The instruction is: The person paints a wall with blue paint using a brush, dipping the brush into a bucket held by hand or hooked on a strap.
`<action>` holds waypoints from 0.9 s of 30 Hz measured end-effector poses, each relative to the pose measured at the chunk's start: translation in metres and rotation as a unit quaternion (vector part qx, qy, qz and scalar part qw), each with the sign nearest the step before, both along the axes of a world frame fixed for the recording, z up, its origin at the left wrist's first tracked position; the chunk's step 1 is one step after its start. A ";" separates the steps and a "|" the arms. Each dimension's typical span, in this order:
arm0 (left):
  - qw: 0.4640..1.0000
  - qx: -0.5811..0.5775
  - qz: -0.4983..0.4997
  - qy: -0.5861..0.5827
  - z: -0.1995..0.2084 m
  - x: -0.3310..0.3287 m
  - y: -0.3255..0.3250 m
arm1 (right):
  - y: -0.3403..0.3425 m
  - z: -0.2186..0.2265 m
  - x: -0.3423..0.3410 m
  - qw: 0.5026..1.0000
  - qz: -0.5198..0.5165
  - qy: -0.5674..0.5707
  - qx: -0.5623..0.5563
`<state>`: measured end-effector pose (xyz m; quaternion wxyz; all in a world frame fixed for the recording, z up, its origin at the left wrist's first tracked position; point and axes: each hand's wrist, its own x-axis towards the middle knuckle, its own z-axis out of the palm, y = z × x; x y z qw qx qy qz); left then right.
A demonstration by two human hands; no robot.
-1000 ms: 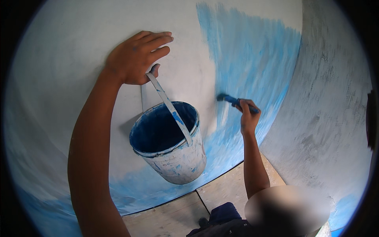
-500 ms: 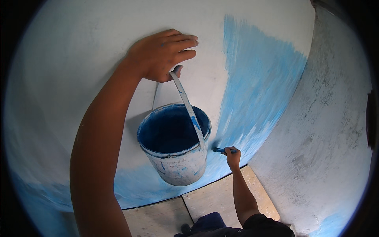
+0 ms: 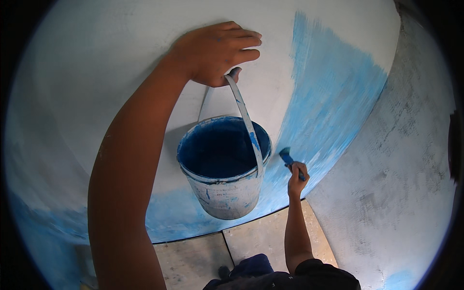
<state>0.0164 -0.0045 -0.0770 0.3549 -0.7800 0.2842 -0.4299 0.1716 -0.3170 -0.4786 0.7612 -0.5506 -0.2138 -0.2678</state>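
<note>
My left hand [image 3: 217, 53] is raised against the pale wall, its fingers stretched to the right. Around its thumb hangs the handle of a white bucket [image 3: 227, 198], splashed with blue and tipped so that its dark blue inside shows. How much paint it holds cannot be made out. Lower and to the right, my right hand [image 3: 297, 179] is closed around a paintbrush [image 3: 286, 157] with a blue handle. The bristles point up and left, at the light blue painted patch [image 3: 328, 87] just right of the bucket; whether they touch the wall is unclear.
A grey, dark-speckled wall [image 3: 377, 179] meets the painted one at a corner on the right. Light floor tiles [image 3: 261, 232] lie below, beside the wall's lower edge. A blue painted band [image 3: 179, 212] runs along the bottom of the wall.
My right hand has risen with the paintbrush, which now tilts up instead of lying level. My left hand and the bucket sit slightly higher and farther right in view.
</note>
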 end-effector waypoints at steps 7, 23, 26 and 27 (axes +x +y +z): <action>1.000 0.006 0.020 -0.006 0.003 -0.003 -0.002 | -0.019 -0.013 0.025 0.988 0.066 0.105 -0.092; 1.000 0.002 0.026 -0.001 0.008 -0.004 -0.004 | 0.014 -0.036 -0.025 0.992 0.092 0.081 0.041; 1.000 0.003 0.020 -0.002 0.000 0.003 -0.004 | -0.002 -0.086 -0.022 0.965 0.097 0.218 -0.109; 1.000 0.003 0.024 -0.004 0.001 0.003 -0.005 | 0.001 -0.070 -0.011 0.963 0.089 0.225 -0.116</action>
